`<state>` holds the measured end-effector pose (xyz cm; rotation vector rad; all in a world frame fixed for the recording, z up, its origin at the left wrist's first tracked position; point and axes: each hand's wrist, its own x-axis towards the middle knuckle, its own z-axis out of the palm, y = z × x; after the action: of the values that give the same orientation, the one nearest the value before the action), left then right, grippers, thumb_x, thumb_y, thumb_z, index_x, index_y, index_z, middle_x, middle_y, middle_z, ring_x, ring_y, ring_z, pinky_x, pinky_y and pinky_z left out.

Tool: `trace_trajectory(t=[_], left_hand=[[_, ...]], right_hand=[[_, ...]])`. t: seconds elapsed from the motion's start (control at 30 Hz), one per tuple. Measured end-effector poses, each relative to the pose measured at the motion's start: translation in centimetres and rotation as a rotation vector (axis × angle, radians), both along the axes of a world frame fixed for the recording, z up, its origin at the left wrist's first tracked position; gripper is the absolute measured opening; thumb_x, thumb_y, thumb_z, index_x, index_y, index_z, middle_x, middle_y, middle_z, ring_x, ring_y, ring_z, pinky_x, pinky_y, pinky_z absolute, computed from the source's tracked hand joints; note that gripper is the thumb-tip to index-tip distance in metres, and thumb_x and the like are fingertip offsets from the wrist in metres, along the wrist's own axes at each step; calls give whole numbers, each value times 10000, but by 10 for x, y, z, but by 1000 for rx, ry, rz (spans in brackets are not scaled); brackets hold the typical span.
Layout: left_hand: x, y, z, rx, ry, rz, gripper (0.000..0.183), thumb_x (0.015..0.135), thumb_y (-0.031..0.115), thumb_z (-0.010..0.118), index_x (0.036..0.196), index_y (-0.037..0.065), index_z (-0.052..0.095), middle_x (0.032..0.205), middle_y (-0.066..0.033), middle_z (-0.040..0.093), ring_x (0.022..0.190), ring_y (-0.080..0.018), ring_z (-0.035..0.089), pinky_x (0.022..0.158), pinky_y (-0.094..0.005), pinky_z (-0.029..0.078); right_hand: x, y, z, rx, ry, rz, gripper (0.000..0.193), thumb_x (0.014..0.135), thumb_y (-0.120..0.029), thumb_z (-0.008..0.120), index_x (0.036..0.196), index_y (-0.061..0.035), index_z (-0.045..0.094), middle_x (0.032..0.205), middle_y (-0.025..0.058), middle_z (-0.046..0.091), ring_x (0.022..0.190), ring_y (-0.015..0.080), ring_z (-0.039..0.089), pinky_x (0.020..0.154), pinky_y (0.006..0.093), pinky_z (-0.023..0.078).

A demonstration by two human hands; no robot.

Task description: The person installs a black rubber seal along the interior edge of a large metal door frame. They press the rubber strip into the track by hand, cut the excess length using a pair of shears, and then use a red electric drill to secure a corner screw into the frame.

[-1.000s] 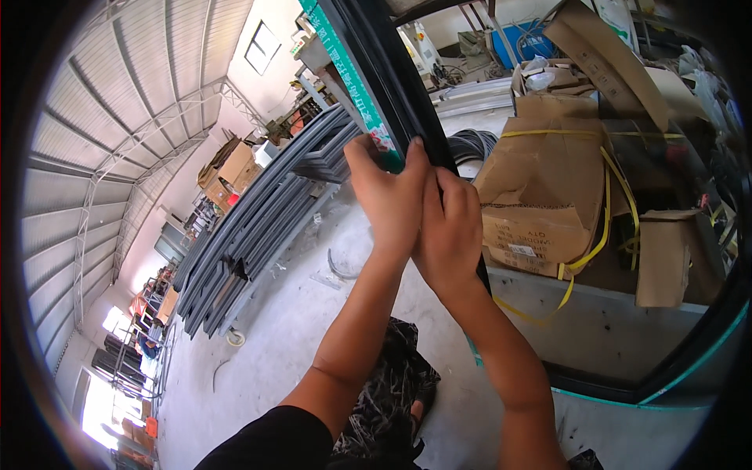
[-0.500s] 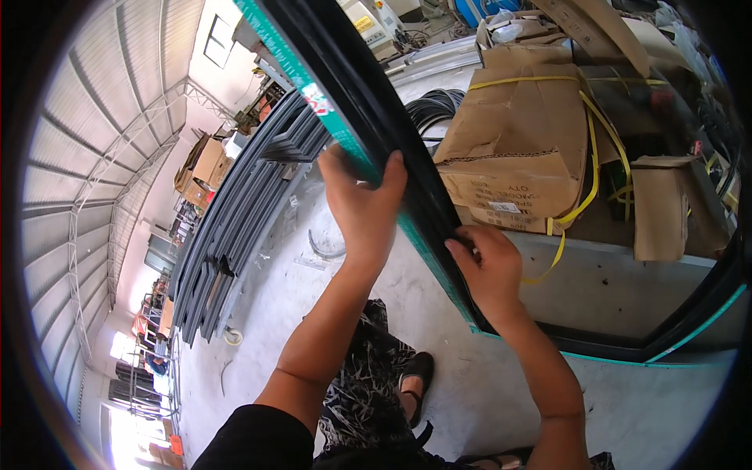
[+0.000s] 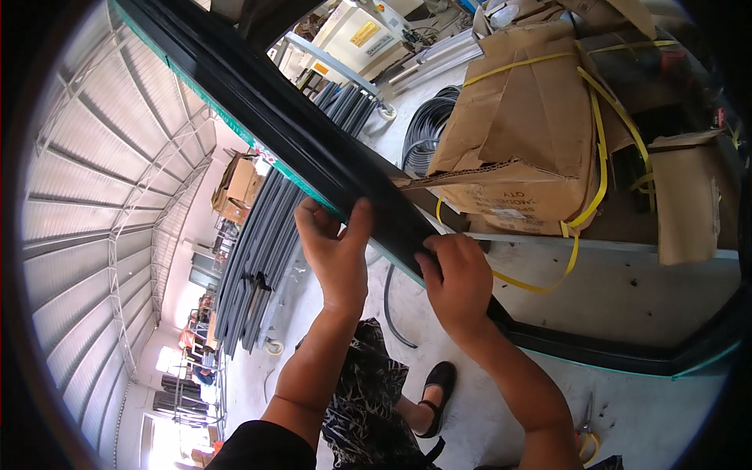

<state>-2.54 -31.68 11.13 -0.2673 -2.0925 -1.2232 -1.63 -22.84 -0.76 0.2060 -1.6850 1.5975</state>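
Observation:
A long black frame (image 3: 298,141), apparently a window or door frame, runs diagonally from the upper left to the lower right, with green film along its outer edge. At the lower right it bends round a corner. My left hand (image 3: 335,254) is closed on the film-covered edge, thumb on the black face and fingers partly hidden behind. A little lower, my right hand (image 3: 462,286) grips the same bar from its inner side, thumb and fingers bent against it. Below the bar, between my forearms, a thin dark strip (image 3: 389,309) curves down; whether it hangs or lies there I cannot tell.
Beyond the frame a torn cardboard box (image 3: 509,157) with loose yellow strapping sits on a low platform. A coil of black hose (image 3: 427,129) lies behind it. Stacked grey bars (image 3: 262,251) stand on a wheeled rack at left. Scissors (image 3: 586,431) with yellow handles lie at lower right.
The frame's upper part has swung to the left and lies flatter across the view. Both hands have shifted left and down with it, keeping their grip.

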Motion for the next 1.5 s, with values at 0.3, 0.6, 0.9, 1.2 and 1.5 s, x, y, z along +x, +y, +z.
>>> trace_trajectory(t=[0.3,0.6,0.9,1.2,1.5], left_hand=[[-1,6,0,-44,31,123,256,871,37,663,1061,0,495,932,-56,632,858,-89,580,792,-229,459],[4,2,-6,-9,-49,97,305,903,73,625,1139,-10,450,978,-78,626,859,-114,601,752,-246,500],[7,0,-11,6,-162,27,354,868,23,655,1137,14,425,953,-54,612,854,-100,582,764,-230,478],[11,4,-10,-31,-164,38,311,853,14,667,1095,20,472,942,-48,616,858,-103,592,763,-225,493],[5,-3,-19,51,-165,69,361,831,17,689,1118,16,471,956,-64,615,904,-123,594,772,-246,499]], right_hand=[[-4,3,6,1,-66,21,152,736,-107,726,836,-85,614,751,59,560,691,252,565,578,352,456],[-3,5,2,-57,-34,94,125,760,-102,700,844,-86,609,755,56,554,700,246,565,584,355,465],[-7,2,2,-24,-11,37,122,745,-56,663,835,-80,584,730,47,513,667,231,542,545,340,457],[-8,-5,-1,30,17,-50,186,698,-24,653,872,-56,595,776,51,531,660,209,553,512,301,470],[6,-29,8,90,166,-167,251,805,-66,652,1045,-4,615,979,137,566,821,274,593,637,315,535]])
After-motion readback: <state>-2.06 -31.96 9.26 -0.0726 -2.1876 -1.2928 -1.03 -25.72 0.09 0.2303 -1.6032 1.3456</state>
